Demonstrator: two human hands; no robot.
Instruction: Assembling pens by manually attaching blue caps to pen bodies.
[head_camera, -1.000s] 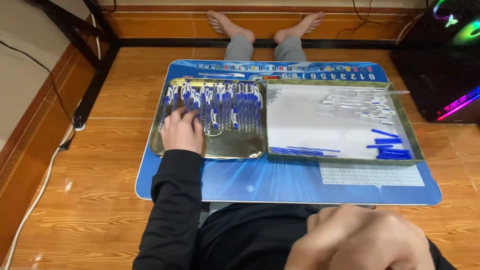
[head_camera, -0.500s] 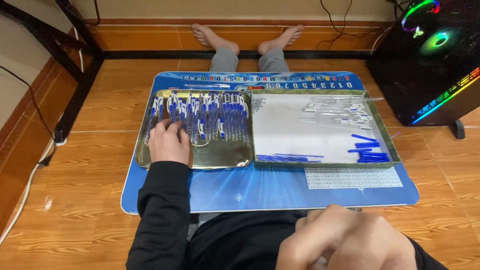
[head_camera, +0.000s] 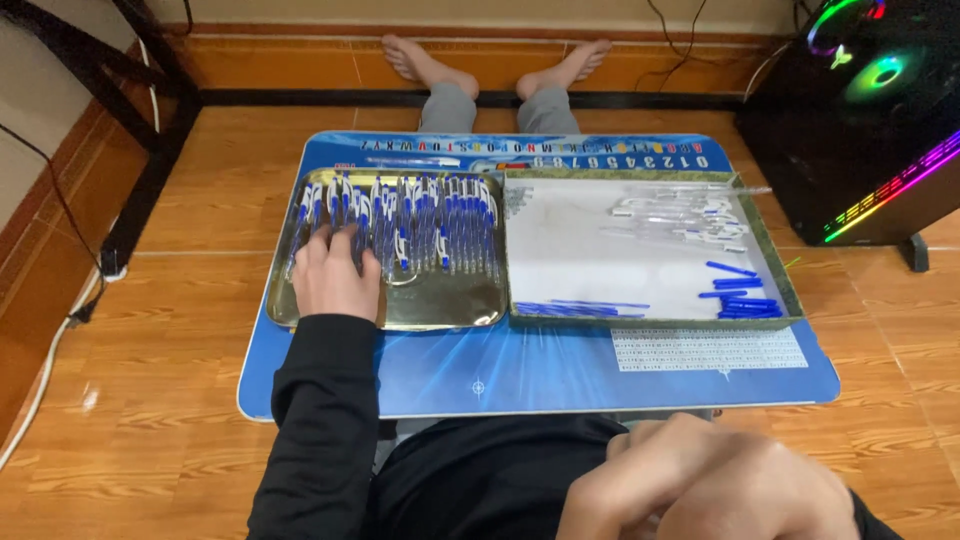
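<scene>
Nearest the camera, the right hand (head_camera: 715, 485) hangs low over the lap, blurred and loosely curled; whether its fingers grip anything I cannot tell. Beyond the dark clothing lies the blue worktop (head_camera: 540, 370), a low board set across the person's outstretched legs above the orange wooden floor (head_camera: 200, 215).

On the worktop's left half sits a shiny metal tray (head_camera: 445, 305). The left hand (head_camera: 335, 275), in a black sleeve, rests palm-down inside it, fingers slightly spread across the near ends of a row of blue-and-white pens (head_camera: 420, 225) that fills the tray's far part. The fingers press on the pens rather than close round one; none looks lifted.

Just right of it, touching edge to edge, is a green-rimmed tray (head_camera: 655, 322) with a pale floor. It holds thin blue refills (head_camera: 575, 308) along its near edge, a small heap of blue caps (head_camera: 745, 300) at the near right, and clear barrels (head_camera: 680, 215) at the far right.

As a judgement: the flat hand could nudge the packed pens askew or roll them over each other, and a knock from the legs could tilt the board and slide both trays.

Farthest off are bare feet (head_camera: 500, 62) by the wall and a dark computer case (head_camera: 870, 120) with coloured lights, far right.
</scene>
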